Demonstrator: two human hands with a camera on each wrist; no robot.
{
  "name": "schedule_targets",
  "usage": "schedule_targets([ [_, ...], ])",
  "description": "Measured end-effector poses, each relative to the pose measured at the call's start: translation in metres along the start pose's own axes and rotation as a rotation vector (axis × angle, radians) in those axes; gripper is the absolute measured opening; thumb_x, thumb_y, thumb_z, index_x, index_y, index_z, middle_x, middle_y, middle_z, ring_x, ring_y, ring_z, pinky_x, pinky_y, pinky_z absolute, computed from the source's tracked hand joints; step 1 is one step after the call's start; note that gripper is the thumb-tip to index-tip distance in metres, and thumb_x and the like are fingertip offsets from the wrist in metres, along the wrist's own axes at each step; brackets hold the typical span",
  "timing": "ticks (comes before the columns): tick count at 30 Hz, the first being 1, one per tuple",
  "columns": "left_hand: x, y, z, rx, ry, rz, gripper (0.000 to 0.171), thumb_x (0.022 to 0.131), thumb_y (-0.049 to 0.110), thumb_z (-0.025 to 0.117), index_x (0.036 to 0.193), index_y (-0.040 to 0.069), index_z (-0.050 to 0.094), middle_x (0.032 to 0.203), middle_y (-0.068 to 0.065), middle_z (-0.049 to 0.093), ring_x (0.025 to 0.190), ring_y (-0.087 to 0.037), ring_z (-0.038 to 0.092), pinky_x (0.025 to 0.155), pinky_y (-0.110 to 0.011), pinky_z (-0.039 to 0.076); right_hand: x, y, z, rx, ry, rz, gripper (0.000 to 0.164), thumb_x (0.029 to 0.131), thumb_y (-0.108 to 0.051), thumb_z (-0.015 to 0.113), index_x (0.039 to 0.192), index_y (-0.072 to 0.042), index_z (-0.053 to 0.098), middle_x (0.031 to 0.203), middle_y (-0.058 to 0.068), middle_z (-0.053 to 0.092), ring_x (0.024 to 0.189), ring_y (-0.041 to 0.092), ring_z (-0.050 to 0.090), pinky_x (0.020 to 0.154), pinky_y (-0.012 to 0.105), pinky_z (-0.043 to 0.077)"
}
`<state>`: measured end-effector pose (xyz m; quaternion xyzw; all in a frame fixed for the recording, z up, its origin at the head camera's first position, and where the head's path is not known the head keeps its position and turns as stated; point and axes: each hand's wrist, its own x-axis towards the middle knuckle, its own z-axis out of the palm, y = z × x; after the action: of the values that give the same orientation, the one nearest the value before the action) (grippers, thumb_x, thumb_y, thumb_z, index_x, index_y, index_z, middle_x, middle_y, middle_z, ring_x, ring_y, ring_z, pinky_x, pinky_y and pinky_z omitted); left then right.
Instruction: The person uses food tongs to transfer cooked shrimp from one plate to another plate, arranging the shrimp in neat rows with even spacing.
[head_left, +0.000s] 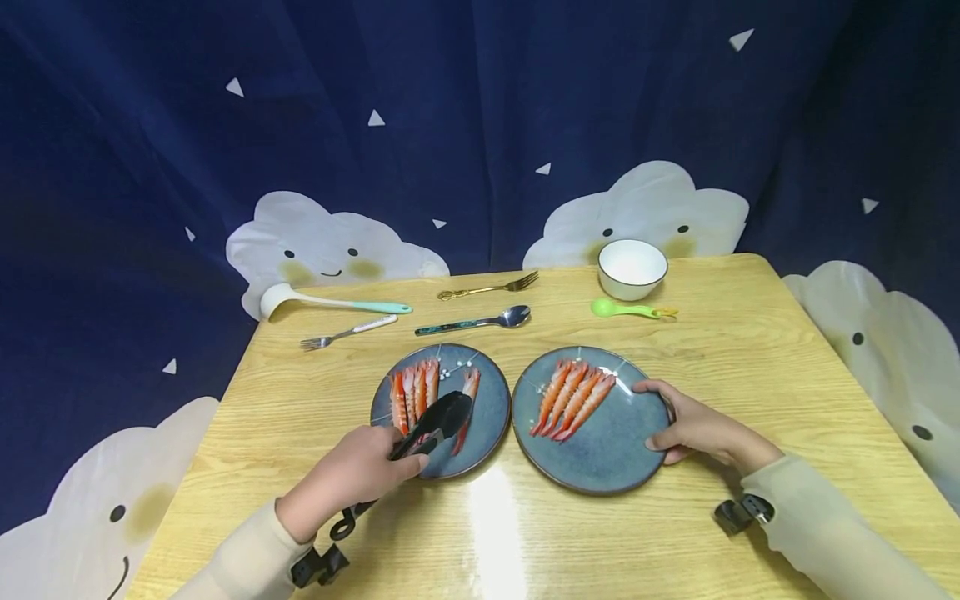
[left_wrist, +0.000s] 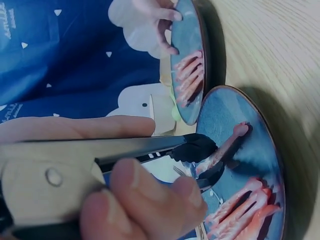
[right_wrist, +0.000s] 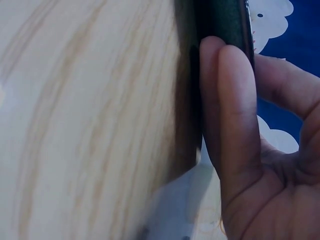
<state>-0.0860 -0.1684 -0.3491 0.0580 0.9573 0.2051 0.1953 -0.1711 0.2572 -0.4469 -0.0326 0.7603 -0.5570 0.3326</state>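
My left hand (head_left: 363,462) grips black-tipped tongs (left_wrist: 195,149) over the left blue plate (head_left: 491,408). The tong tips stand on either side of a single orange-and-white shrimp (left_wrist: 234,140), which lies apart on that plate. To its left is a row of several more shrimp (head_left: 412,385), partly hidden by the tongs. With thumb and fingers, my right hand (head_left: 693,429) pinches the right rim of a second blue plate (head_left: 600,467). Several shrimp (head_left: 573,398) lie side by side on that plate's left half.
Behind the plates lie a spoon (head_left: 514,317), a gold-handled fork (head_left: 480,291), a white-handled fork (head_left: 352,331) and a ladle (head_left: 337,302). A white bowl (head_left: 632,265) and a green spoon (head_left: 626,309) are at the back right of the wooden table (head_left: 720,350).
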Motion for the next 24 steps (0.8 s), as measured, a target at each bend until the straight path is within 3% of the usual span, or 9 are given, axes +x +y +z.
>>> schedule_targets([
  [10,0.000,0.014,-0.003,-0.014,0.067,0.088,0.036,0.080,0.045,0.056,0.064,0.014,0.048,0.051,0.003,0.037,0.043,-0.010,0.032,0.042,-0.026,0.029,0.000,0.000,0.000,0.001,0.001,0.006,0.084,0.069,-0.002,0.071,0.133,-0.021,0.020,0.110,0.027,0.031,0.061,0.024,0.056,0.051,0.041,0.048],
  [15,0.004,0.031,-0.002,-0.011,0.048,0.168,0.034,0.081,0.045,0.055,0.067,0.015,0.050,0.048,0.005,0.034,0.040,-0.008,0.031,0.041,-0.025,0.028,0.000,0.002,0.000,0.006,0.001,0.014,0.085,0.069,-0.003,0.071,0.133,-0.022,0.019,0.110,0.028,0.031,0.060,0.023,0.056,0.051,0.041,0.048],
  [24,0.022,0.073,0.006,0.065,-0.007,0.270,0.033,0.081,0.046,0.054,0.076,0.014,0.052,0.057,0.003,0.048,0.046,-0.010,0.045,0.044,-0.025,0.036,0.001,0.002,-0.001,0.010,0.008,0.001,0.085,0.068,-0.001,0.071,0.133,-0.020,0.019,0.108,0.027,0.034,0.062,0.024,0.056,0.052,0.041,0.048],
])
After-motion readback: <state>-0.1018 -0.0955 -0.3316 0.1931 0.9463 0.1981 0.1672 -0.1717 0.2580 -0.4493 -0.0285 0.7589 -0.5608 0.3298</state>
